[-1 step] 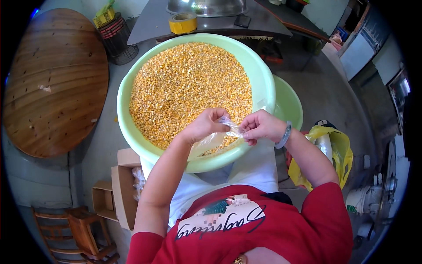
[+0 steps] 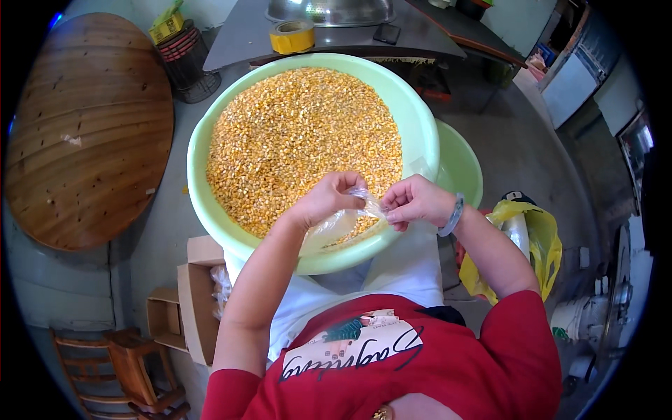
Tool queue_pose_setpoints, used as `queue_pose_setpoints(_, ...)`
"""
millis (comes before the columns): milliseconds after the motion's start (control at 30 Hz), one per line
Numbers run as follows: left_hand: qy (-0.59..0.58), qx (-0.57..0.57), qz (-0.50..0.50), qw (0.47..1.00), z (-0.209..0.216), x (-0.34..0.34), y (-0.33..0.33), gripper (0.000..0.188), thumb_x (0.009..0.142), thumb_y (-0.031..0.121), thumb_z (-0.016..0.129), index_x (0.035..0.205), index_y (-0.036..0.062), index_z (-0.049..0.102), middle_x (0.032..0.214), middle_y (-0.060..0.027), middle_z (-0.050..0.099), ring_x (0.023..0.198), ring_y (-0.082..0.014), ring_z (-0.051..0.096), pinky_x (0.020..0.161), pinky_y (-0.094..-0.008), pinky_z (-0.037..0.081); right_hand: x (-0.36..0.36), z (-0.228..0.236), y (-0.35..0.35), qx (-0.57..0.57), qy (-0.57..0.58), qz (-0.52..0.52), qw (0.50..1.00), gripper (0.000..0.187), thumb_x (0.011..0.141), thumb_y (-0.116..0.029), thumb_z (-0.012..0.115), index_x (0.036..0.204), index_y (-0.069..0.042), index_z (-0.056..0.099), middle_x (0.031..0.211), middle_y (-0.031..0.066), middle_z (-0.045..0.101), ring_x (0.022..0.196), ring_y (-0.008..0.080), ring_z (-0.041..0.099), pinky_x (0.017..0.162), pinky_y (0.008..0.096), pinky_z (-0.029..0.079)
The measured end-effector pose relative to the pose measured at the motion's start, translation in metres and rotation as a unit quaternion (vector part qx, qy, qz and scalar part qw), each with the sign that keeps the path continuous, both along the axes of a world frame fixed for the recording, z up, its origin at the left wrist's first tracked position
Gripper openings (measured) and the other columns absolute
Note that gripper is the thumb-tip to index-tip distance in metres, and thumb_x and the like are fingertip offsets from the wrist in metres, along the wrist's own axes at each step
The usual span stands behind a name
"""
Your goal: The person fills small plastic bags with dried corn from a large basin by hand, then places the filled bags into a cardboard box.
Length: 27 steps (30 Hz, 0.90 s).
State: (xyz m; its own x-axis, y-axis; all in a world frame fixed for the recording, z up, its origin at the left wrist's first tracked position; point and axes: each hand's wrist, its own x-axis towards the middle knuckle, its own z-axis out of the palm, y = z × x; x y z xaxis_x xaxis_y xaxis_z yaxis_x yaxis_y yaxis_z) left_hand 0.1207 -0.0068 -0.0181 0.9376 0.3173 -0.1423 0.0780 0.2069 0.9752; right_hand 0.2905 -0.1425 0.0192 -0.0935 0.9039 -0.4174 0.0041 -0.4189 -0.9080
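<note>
Plastic bag (image 2: 334, 225) is pinched by left hand (image 2: 330, 198) and right hand (image 2: 418, 201) over green basin (image 2: 421, 133) of corn kernels (image 2: 301, 140)

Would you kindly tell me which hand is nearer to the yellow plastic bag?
Right. The right hand is left of the yellow plastic bag, pinching clear plastic; the left hand, also pinching it, is farther left, over the corn.

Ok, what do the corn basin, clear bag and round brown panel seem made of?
Corn basin: probably plastic, smooth, evenly green. Clear bag: apparently glossy plastic film, by its transparent, crinkled look. Round brown panel: likely wood, perhaps varnished, showing grain and sheen.
</note>
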Motion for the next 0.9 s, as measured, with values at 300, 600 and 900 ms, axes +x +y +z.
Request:
queue_pose_setpoints(300, 0.018, -0.031, -0.045, 0.998, 0.002, 0.001, 0.000, 0.017, 0.073, 0.006, 0.065, 0.089, 0.0010, 0.061, 0.076, -0.0030, 0.060, 0.066, -0.0088, 0.055, 0.062, -0.0212, 0.044, 0.001, -0.012, 0.004, 0.060, 0.088, -0.074, 0.992, 0.010, 0.072, 0.000, 0.063, 0.081, 0.002, 0.060, 0.066, 0.0047, 0.058, 0.054, 0.0106, 0.054, 0.049, 0.0213, 0.046)
queue_pose_setpoints(600, 0.019, -0.020, -0.066, 0.997, -0.003, 0.000, 0.001, 0.012, 0.075, 0.006, 0.068, 0.085, 0.0013, 0.064, 0.074, -0.0007, 0.062, 0.065, -0.0053, 0.054, 0.060, -0.0200, 0.044, -0.003, 0.002, 0.006, -0.021, 0.063, -0.067, 0.996, 0.008, 0.073, -0.003, 0.064, 0.081, -0.001, 0.061, 0.059, -0.0001, 0.053, 0.041, 0.0036, 0.039, 0.036, 0.0169, 0.026)
queue_pose_setpoints(900, 0.003, -0.034, -0.098, 0.995, -0.002, -0.002, -0.001, 0.016, 0.074, 0.005, 0.067, 0.088, 0.0027, 0.062, 0.073, 0.0009, 0.060, 0.064, -0.0053, 0.053, 0.057, -0.0194, 0.042, -0.006, -0.001, 0.004, -0.008, 0.091, -0.080, 0.993, 0.007, 0.077, -0.007, 0.063, 0.081, -0.002, 0.060, 0.061, -0.0002, 0.053, 0.040, 0.0035, 0.037, 0.035, 0.0174, 0.025)
